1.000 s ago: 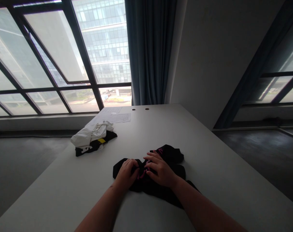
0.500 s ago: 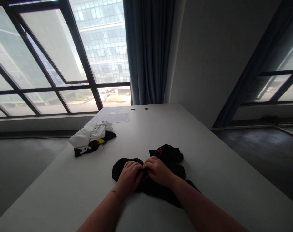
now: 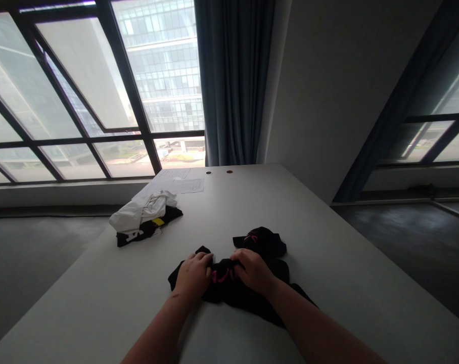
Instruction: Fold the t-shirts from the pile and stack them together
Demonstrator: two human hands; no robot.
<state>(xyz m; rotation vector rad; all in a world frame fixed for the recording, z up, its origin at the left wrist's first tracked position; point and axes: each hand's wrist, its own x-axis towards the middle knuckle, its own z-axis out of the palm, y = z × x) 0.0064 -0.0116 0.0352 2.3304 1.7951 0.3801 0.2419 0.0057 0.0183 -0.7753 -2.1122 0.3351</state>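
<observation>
A crumpled black garment with pink lettering (image 3: 262, 242) lies on the white table (image 3: 328, 263) in front of me. My left hand (image 3: 193, 275) grips its left part with curled fingers. My right hand (image 3: 254, 270) grips the cloth just to the right, fingers closed on the fabric. A strip of cloth with pink print is stretched between the two hands. Part of the garment is hidden under my right forearm.
A pile of white and black clothes (image 3: 144, 217) sits at the table's left edge. Sheets of paper (image 3: 178, 183) lie further back near two cable holes. Large windows and a dark curtain (image 3: 233, 81) stand behind the table.
Both hands closed on the cloth and pulled slightly apart, stretching the fabric between them. The garment's left end shifted left, and pink print now shows between the hands.
</observation>
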